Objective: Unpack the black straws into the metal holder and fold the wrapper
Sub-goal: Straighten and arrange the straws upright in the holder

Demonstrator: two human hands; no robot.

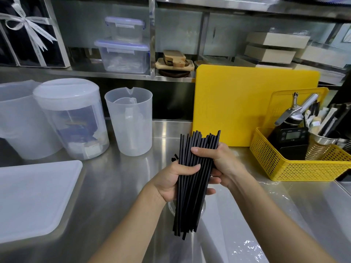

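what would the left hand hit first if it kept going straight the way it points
Most likely the right hand, gripping the same black straws just beyond the left hand; the yellow cutting board stands farther back, though depth is unclear.

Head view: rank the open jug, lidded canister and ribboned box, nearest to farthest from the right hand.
From the right hand:
1. Open jug, back left on the counter.
2. Lidded canister, farther left.
3. Ribboned box, top-left shelf.
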